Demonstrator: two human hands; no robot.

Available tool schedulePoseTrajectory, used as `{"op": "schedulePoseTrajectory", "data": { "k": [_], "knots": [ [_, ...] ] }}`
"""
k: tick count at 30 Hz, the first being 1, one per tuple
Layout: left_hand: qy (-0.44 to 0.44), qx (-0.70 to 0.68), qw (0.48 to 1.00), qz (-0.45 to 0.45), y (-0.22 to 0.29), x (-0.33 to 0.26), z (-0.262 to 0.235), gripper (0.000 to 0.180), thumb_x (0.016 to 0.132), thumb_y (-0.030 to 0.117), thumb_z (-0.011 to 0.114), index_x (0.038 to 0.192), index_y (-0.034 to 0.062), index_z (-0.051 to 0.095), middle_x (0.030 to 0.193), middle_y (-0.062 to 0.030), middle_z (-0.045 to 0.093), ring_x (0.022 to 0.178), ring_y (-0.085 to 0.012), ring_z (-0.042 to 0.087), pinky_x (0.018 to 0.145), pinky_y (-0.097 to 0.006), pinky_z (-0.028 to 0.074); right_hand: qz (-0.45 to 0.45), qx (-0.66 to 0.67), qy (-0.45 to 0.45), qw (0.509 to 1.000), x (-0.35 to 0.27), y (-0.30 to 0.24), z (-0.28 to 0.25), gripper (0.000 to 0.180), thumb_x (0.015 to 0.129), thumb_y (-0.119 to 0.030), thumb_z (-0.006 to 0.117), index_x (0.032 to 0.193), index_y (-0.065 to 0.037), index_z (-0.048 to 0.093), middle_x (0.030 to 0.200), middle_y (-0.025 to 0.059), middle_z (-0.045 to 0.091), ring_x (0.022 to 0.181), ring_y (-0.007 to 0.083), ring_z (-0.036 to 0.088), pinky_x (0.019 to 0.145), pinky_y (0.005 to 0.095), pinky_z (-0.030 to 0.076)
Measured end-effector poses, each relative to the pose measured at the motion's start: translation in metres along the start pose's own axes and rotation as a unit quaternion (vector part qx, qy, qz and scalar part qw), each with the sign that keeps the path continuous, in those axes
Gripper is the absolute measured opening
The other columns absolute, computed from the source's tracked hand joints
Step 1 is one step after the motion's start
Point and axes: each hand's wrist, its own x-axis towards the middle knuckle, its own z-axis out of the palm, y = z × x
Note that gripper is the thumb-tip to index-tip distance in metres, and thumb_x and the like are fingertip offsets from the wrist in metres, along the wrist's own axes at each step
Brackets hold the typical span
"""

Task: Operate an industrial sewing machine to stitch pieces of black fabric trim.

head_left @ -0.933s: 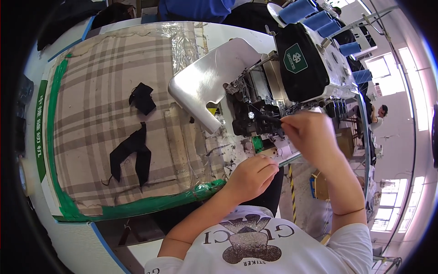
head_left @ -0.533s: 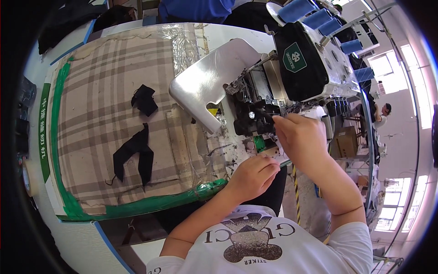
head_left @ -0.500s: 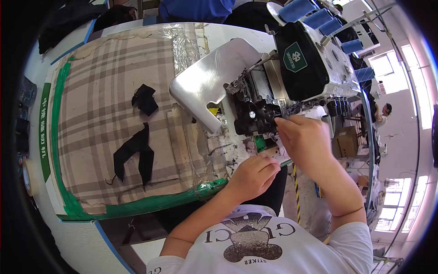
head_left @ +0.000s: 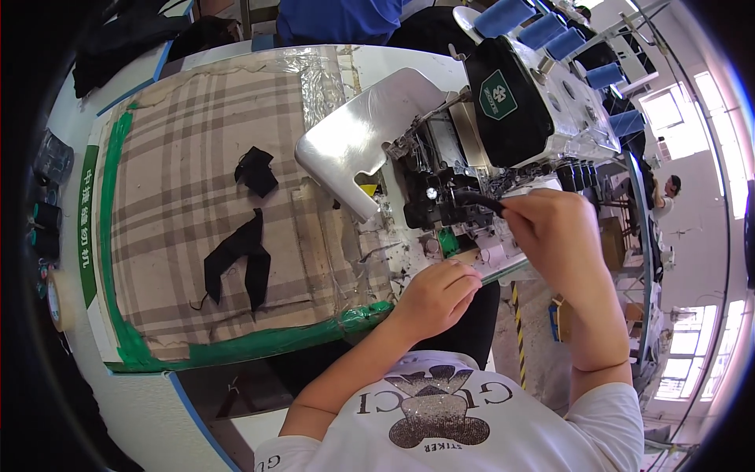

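- A thin black strip (head_left: 477,200) is pinched in the fingertips of the right hand (head_left: 554,236), closed on it at the front of the sewing machine (head_left: 503,118).
- The strip's long axis runs roughly left to right; its free end points left into the dark needle area, its held end toward the right hand.
- The left hand (head_left: 436,295) is loosely curled, fingers bent, on the near edge of the machine bed; whether anything is gripped cannot be told.
- A silver plate (head_left: 358,145) juts left from the machine over the worktop (head_left: 141,401).
- A plaid cloth (head_left: 173,197) covers the worktop, edged with green tape (head_left: 259,342) along its near and left sides.
- Two black fabric pieces (head_left: 240,252) lie on the plaid, well apart from both hands.
- Open plaid surface is seen left of the plate; close to the needle area the room is tight, bounded by machine body and plate.
- Blue thread cones (head_left: 543,31) stand behind the machine.
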Motion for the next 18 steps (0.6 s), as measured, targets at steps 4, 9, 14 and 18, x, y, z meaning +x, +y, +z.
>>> {"op": "schedulePoseTrajectory", "data": {
  "k": [4,9,14,18],
  "knots": [
    [-0.003,0.004,1.0,0.005,0.002,0.001,0.002,0.015,0.078,0.004,0.069,0.092,0.0043,0.062,0.094,-0.0078,0.063,0.085,-0.0284,0.063,0.074,-0.038,0.052,0.004,-0.005,-0.036,0.999,0.005,0.003,0.03,0.012,0.076,-0.008,0.07,0.087,-0.002,0.072,0.072,0.0135,0.066,0.066,0.0323,0.064,0.06,0.0394,0.05],
    [-0.002,0.043,0.999,-0.003,0.005,0.002,0.001,0.015,0.078,0.005,0.068,0.092,0.0046,0.062,0.095,-0.0078,0.063,0.086,-0.0285,0.063,0.076,-0.039,0.052,-0.043,0.269,-0.136,0.952,-0.003,-0.005,0.035,0.014,0.078,-0.009,0.07,0.089,-0.001,0.072,0.069,0.0138,0.063,0.063,0.031,0.062,0.057,0.0385,0.048],
    [-0.01,0.005,1.0,-0.018,0.002,-0.001,0.001,0.013,0.079,0.004,0.066,0.091,0.0069,0.065,0.098,-0.0074,0.065,0.088,-0.0285,0.063,0.082,-0.039,0.053,-0.002,0.082,0.008,0.997,-0.005,-0.007,0.009,0.006,0.079,-0.012,0.067,0.081,-0.007,0.07,0.067,0.0092,0.061,0.062,0.0297,0.062,0.055,0.0401,0.049],
    [-0.007,-0.005,1.0,-0.014,0.003,0.001,0.005,0.012,0.078,0.003,0.067,0.09,0.0065,0.065,0.098,-0.0066,0.065,0.088,-0.0279,0.063,0.081,-0.039,0.053,0.014,0.027,0.081,0.996,-0.003,0.008,0.036,0.007,0.08,-0.014,0.067,0.084,-0.009,0.07,0.067,0.0076,0.061,0.061,0.0292,0.062,0.054,0.0399,0.049]
  ]
}}
